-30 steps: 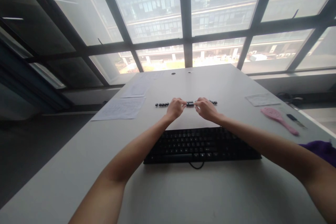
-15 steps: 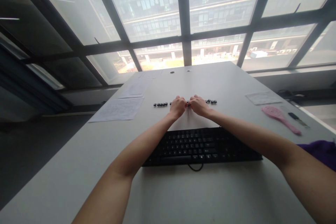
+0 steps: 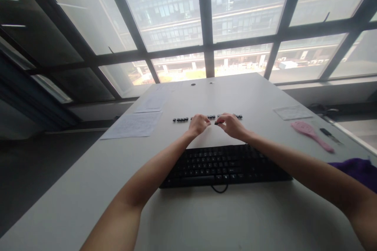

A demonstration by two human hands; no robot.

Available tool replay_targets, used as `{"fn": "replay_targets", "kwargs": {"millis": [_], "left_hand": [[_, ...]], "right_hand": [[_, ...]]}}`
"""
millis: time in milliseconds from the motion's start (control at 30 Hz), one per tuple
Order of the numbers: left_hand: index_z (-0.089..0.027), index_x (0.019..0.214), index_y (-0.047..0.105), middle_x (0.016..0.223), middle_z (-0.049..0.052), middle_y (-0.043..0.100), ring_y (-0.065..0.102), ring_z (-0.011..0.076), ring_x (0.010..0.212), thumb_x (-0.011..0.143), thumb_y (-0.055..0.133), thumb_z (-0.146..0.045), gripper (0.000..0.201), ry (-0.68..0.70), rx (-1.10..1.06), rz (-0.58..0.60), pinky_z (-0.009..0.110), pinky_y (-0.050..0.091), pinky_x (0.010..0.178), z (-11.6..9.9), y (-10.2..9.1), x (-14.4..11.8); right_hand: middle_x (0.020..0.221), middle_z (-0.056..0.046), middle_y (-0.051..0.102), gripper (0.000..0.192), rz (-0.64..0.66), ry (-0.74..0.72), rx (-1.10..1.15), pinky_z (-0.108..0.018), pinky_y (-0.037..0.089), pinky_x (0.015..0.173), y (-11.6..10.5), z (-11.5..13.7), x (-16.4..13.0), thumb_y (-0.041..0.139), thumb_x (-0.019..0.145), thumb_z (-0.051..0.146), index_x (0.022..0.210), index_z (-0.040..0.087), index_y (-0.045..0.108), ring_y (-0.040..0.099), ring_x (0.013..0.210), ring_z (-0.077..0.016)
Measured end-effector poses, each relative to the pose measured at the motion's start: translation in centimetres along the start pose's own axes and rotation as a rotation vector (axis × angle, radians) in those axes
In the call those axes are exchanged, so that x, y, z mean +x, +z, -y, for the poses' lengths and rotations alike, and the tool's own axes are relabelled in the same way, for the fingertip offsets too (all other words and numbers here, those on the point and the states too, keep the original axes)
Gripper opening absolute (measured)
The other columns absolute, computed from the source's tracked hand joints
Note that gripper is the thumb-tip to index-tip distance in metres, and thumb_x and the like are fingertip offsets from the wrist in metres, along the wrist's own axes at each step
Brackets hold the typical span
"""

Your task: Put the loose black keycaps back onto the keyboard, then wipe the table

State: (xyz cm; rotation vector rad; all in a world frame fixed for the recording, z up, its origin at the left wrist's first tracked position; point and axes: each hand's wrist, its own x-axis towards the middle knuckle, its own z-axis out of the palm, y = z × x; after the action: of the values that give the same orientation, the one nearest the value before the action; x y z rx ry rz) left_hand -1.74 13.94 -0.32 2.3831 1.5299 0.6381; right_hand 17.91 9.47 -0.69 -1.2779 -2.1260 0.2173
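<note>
Nearest us on the grey desk (image 3: 88, 188) lies our black keyboard (image 3: 225, 164), its cable looping out at the front edge. Beyond it our two hands meet over the bare desk. Our right hand (image 3: 232, 125) pinches a small black keycap (image 3: 217, 123) between thumb and fingertip, grip closed on it, just off the surface. Our left hand (image 3: 198, 124) curls loosely beside it; we cannot tell whether its grip holds anything. Just behind the hands runs a row of loose keycaps (image 3: 180, 119), small, dark, squarish and set side by side, continuing to the right of our hands. Left lie printed sheets (image 3: 132, 124); right lies a pink brush (image 3: 312, 135).
</note>
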Motion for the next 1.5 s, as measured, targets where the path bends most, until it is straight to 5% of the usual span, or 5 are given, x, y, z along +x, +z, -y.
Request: {"fn": "replay_targets", "kwargs": {"millis": [233, 400, 567, 967, 1500], "left_hand": [[-0.021, 0.088, 0.082, 0.072, 0.001, 0.076, 0.064, 0.0150, 0.066, 0.081, 0.075, -0.036, 0.018, 0.122, -0.330, 0.150, 0.026, 0.047, 0.066, -4.9, -1.0, -7.2], [-0.022, 0.084, 0.082, 0.081, 0.003, 0.079, 0.069, 0.0186, 0.078, 0.081, 0.074, -0.025, 0.010, 0.164, -0.342, 0.208, 0.029, 0.050, 0.080, -6.2, -0.3, -10.2], [-0.024, 0.080, 0.081, 0.083, 0.003, 0.078, 0.068, 0.0203, 0.082, 0.082, 0.073, -0.022, 0.008, 0.241, -0.212, 0.139, 0.035, 0.048, 0.089, -6.4, 0.0, -10.5], [-0.022, 0.086, 0.079, 0.090, 0.003, 0.077, 0.058, 0.0210, 0.085, 0.091, 0.067, -0.020, 0.014, 0.398, -0.025, 0.039, 0.034, 0.050, 0.079, -7.0, 0.3, -12.2], [-0.020, 0.091, 0.074, 0.102, 0.005, 0.072, 0.056, 0.0207, 0.091, 0.099, 0.051, -0.019, 0.024, 0.502, 0.013, -0.023, 0.035, 0.051, 0.089, -7.2, 0.7, -13.9]], "right_hand": [[0.083, -0.004, 0.071, 0.009, -0.009, 0.082, 0.328, -0.030, 0.051, 0.070, -3.3, 1.4, -8.0, 0.066, 0.085, 0.018, 0.086, 0.019, 0.074, 0.065, 0.075, -0.0179], [0.086, -0.003, 0.072, 0.010, 0.027, 0.104, 0.344, -0.033, 0.051, 0.077, -3.8, 2.0, -10.9, 0.064, 0.085, 0.016, 0.084, 0.021, 0.073, 0.065, 0.081, -0.0197], [0.086, -0.004, 0.072, 0.011, 0.034, 0.095, 0.355, -0.034, 0.051, 0.078, -3.6, 2.0, -11.5, 0.063, 0.086, 0.016, 0.086, 0.022, 0.073, 0.065, 0.083, -0.0207], [0.091, -0.005, 0.071, 0.013, 0.037, 0.042, 0.358, -0.036, 0.051, 0.083, -2.8, 2.2, -11.9, 0.062, 0.089, 0.015, 0.089, 0.022, 0.072, 0.065, 0.087, -0.0210], [0.099, -0.007, 0.065, 0.015, 0.075, -0.152, 0.146, -0.039, 0.050, 0.087, -3.1, 3.1, -12.7, 0.058, 0.089, 0.010, 0.088, 0.022, 0.067, 0.060, 0.095, -0.0226]]}}
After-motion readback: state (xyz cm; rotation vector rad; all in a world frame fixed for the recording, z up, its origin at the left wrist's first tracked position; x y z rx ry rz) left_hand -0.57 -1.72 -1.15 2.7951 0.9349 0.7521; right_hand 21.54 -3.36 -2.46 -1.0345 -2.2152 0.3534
